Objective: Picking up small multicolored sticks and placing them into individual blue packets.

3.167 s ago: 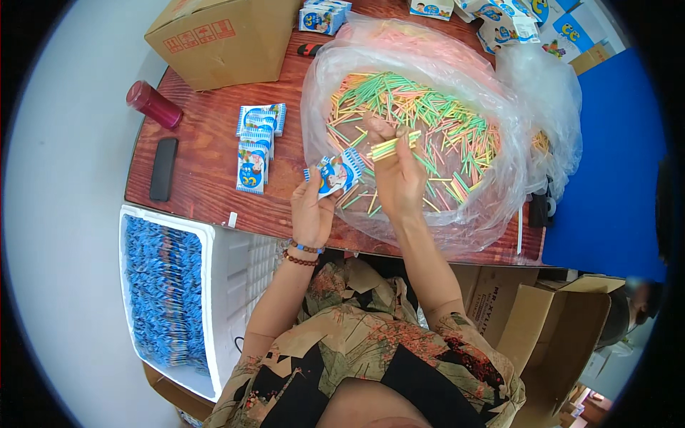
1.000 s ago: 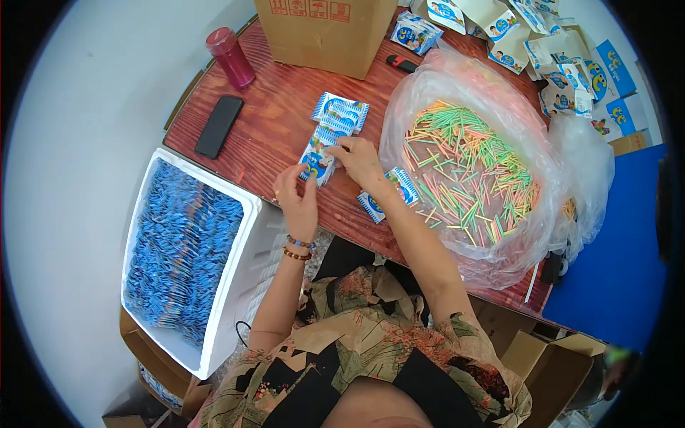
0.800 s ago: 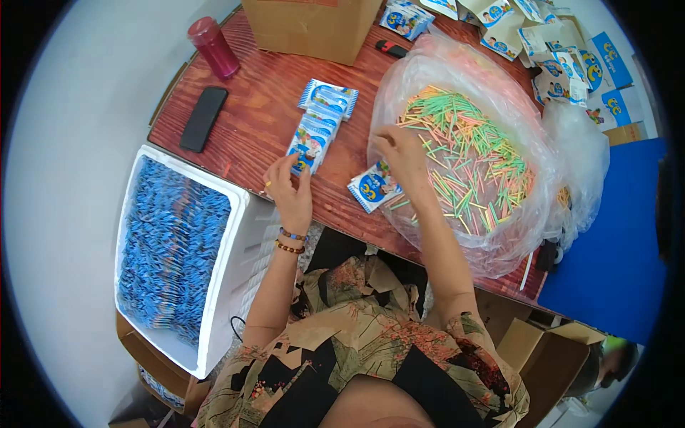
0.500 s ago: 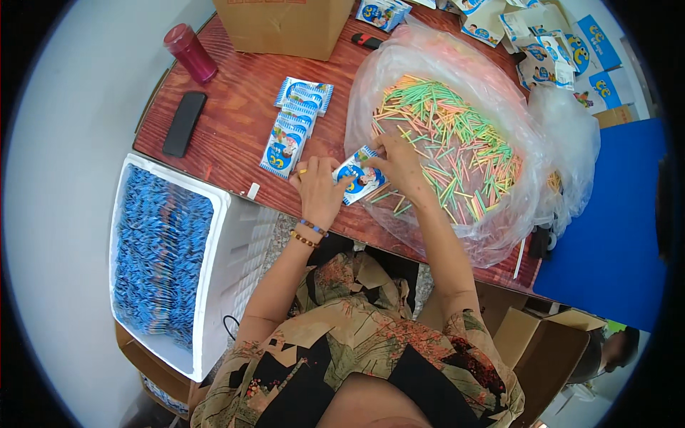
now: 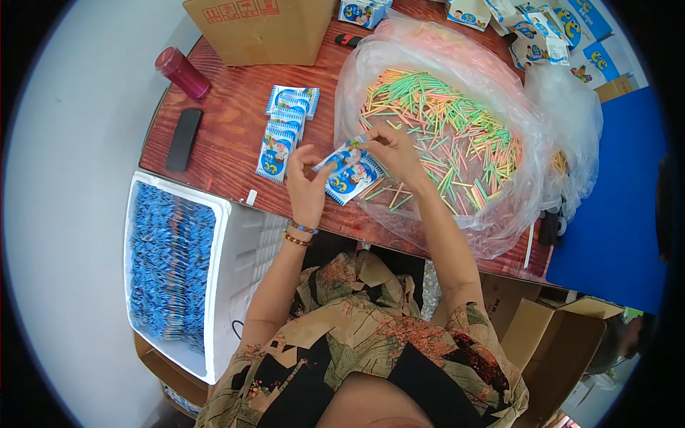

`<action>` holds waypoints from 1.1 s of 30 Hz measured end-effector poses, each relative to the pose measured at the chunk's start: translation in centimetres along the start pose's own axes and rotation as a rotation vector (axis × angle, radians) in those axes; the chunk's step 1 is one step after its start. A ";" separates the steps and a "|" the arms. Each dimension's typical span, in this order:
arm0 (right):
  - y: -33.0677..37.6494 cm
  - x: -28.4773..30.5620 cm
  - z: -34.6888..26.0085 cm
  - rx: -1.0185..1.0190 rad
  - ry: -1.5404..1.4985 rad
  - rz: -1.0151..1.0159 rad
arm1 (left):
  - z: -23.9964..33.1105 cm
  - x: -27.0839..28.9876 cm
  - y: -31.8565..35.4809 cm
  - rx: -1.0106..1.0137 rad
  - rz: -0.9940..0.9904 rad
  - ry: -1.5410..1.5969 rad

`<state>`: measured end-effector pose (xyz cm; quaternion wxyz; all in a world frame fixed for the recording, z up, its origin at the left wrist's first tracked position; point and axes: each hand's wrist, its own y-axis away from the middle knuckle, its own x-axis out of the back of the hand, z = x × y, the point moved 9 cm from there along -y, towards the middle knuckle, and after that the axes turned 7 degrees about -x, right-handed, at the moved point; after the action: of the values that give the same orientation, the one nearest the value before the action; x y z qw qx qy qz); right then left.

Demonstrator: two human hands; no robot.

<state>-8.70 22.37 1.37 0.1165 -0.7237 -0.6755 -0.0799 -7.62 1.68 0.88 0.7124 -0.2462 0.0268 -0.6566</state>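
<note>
The right hand (image 5: 394, 155), earlier holding sticks (image 5: 492, 146) over the plastic bag (image 5: 347, 82), has moved to a blue-and-white packet (image 5: 347, 158) just above the frame's centre. Its thumb and fingers pinch the packet's upper end; the left hand's (image 5: 307, 187) pinch the left corner.
</note>
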 end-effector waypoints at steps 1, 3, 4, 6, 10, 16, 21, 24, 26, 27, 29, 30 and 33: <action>0.1 -0.1 0.1 -0.045 -0.117 -0.071 | -1.2 -0.3 0.2 0.184 0.021 0.314; 0.5 -0.3 -0.3 -0.089 -0.235 -0.138 | -1.2 -0.9 0.3 0.260 -0.039 0.490; 1.1 -0.5 -0.4 -0.135 -0.313 -0.145 | -1.1 -1.7 0.5 0.337 -0.096 0.666; 2.0 -1.1 -0.9 -0.182 -0.392 -0.147 | -0.6 -1.7 0.6 0.363 -0.092 0.659; 2.9 -1.0 -0.6 -0.153 -0.414 -0.074 | -0.5 -2.0 1.6 0.406 -0.087 0.682; 4.7 -1.5 -0.5 -0.218 -0.415 -0.040 | -0.3 -2.2 2.3 0.404 -0.066 0.727; 5.4 -0.6 -0.7 -0.250 -0.386 0.002 | -0.5 -2.9 3.0 0.474 -0.055 0.833; 5.6 -0.1 -1.2 -0.179 -0.222 -0.013 | -0.8 -3.3 3.3 0.511 -0.050 0.933; 5.7 0.2 -1.7 -0.153 -0.289 -0.017 | -0.9 -3.4 3.4 0.526 -0.052 0.990; 5.8 0.5 -1.9 -0.152 -0.290 -0.015 | -1.1 -3.5 3.6 0.566 -0.050 1.013; 5.8 2.0 -3.2 -0.047 -0.540 0.051 | -1.3 -3.5 3.7 0.605 -0.050 1.035; 6.0 2.6 -3.2 -0.048 -0.540 0.055 | -0.8 -3.7 3.7 0.614 -0.075 1.052; 6.9 3.2 -6.0 0.257 -0.048 0.045 | 0.1 -4.2 3.8 0.635 -0.122 1.073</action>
<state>-1.33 23.34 7.58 0.1938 -0.7193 -0.6666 0.0275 -4.68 5.79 -1.71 0.5993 0.3404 0.1704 -0.7043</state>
